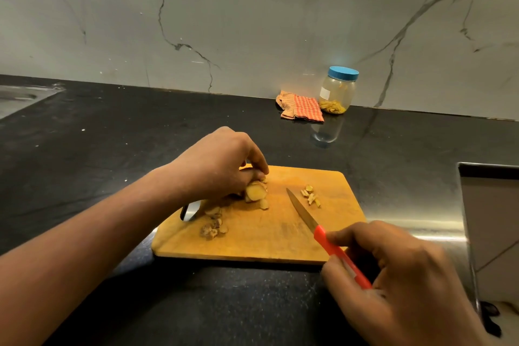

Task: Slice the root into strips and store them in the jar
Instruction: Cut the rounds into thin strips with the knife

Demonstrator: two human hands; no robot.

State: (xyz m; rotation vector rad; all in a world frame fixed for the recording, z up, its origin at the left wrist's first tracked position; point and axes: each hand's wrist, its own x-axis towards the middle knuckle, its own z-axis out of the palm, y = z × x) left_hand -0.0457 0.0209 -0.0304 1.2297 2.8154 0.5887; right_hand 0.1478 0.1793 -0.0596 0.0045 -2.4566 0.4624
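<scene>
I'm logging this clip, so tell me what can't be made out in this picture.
Head view: left hand covers much of the root.
Head view: jar label too small to read.
Head view: right hand hides the knife handle's end; the lower edge cuts off its wrist.

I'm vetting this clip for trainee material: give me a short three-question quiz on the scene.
1. True or false: the jar stands open, lid off.
2. What does the left hand hold on the cutting board? A) ginger root B) carrot C) lemon
3. Fill in: the right hand holds a red-handled ____.
Key: 1 false, the blue lid is on; 2 A; 3 knife.
</scene>
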